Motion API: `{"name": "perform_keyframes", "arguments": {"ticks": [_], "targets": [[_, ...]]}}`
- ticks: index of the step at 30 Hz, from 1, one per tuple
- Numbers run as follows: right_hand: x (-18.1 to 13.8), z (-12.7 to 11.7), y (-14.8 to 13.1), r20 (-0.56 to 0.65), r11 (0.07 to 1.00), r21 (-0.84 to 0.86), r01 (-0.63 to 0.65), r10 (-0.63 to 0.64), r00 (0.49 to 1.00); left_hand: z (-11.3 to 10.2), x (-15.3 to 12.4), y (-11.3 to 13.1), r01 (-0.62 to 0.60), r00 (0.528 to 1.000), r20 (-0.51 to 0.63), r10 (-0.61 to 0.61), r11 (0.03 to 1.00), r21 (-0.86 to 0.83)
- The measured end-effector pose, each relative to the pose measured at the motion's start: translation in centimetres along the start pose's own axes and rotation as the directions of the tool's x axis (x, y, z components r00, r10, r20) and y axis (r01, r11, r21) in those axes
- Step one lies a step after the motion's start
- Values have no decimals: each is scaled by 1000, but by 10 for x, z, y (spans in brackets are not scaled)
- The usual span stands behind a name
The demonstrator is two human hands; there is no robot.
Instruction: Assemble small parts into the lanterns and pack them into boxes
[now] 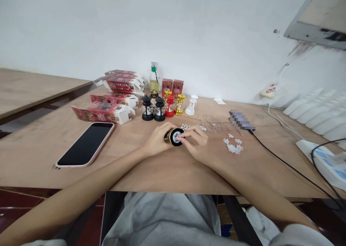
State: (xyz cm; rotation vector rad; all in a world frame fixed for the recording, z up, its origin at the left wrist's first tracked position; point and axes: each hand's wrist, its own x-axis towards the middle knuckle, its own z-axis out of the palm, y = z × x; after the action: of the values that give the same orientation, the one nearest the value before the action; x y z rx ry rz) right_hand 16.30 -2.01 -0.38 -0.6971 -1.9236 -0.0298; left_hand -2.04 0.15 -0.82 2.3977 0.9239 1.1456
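From here I have my left hand (159,139) wrapped around the lantern (170,135), tipped sideways between both hands; its base (175,144) faces me and rightward, touching my right hand's (196,141) bunched fingertips. Whether they pinch anything, I can't tell.

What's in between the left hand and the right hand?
A round black thing with gold trim, as the head view shows. The left hand grips its side, and fingertips of the right hand touch its pale end face.
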Motion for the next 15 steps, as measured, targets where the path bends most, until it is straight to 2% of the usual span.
{"name": "perform_keyframes", "arguments": {"ticks": [8,12,15], "targets": [[-4,0,9,104,992,-119,51,-39,994,-1,0,0,7,1000,0,-7,1000,7],[-3,-1,8,119,999,-50,14,-8,993,0,0,0,7,1000,6,-7,1000,9],[0,-1,4,112,997,38,-65,60,992,-1,0,-1,-8,1000,2,8,1000,13]]}}
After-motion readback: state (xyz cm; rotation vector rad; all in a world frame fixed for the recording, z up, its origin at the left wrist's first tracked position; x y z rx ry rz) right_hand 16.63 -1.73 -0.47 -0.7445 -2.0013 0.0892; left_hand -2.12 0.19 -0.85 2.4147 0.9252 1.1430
